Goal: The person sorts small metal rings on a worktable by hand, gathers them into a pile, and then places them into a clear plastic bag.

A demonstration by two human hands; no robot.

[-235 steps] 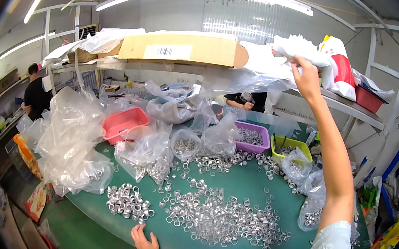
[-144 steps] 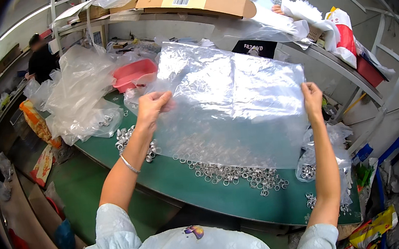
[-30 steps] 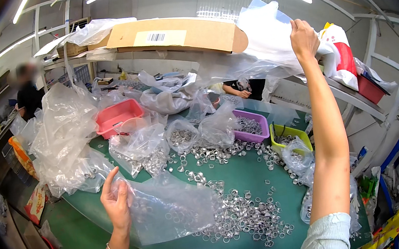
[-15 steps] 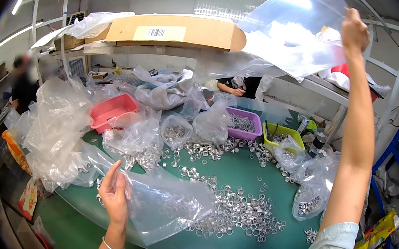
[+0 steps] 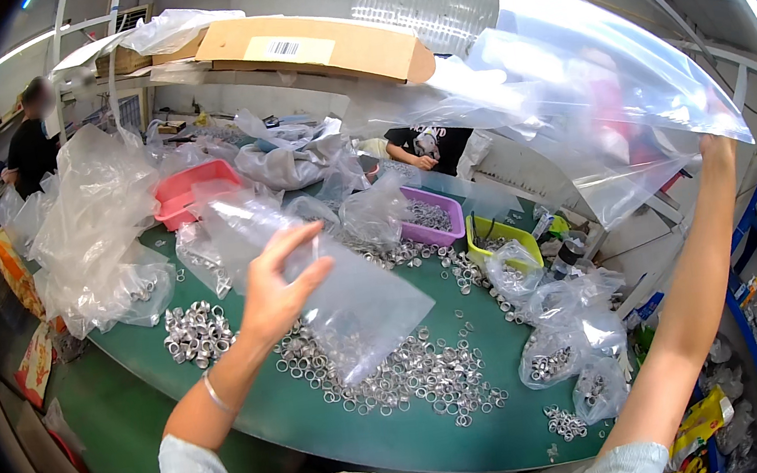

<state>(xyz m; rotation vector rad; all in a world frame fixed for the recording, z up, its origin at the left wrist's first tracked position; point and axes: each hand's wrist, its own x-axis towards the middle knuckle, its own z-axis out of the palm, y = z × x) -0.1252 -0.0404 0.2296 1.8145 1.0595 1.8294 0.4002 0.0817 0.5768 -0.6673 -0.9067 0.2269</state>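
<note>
My left hand (image 5: pixel 277 291) pinches a clear plastic bag (image 5: pixel 337 279) and holds it up over the green table (image 5: pixel 258 412). Below it lies a spread of small silver metal rings (image 5: pixel 405 375). My right hand (image 5: pixel 716 152) is raised high at the right and grips the edge of a second, large clear plastic bag (image 5: pixel 568 90) that billows across the top of the view. My fingers on that side are partly hidden behind the bag's edge.
Bags holding rings (image 5: pixel 553 347) sit at the table's right end, a purple tray (image 5: pixel 433 220), a yellow-green tray (image 5: pixel 497 241) and a pink bin (image 5: pixel 188 189) further back. Crumpled plastic (image 5: pixel 95 233) piles up at left. A cardboard box (image 5: pixel 317 45) sits above. Other people work behind the table (image 5: pixel 429 145) and at far left (image 5: pixel 31 137).
My right hand has pulled the large bag further right and spread it wide overhead. My left hand has lifted its smaller bag higher above the rings.
</note>
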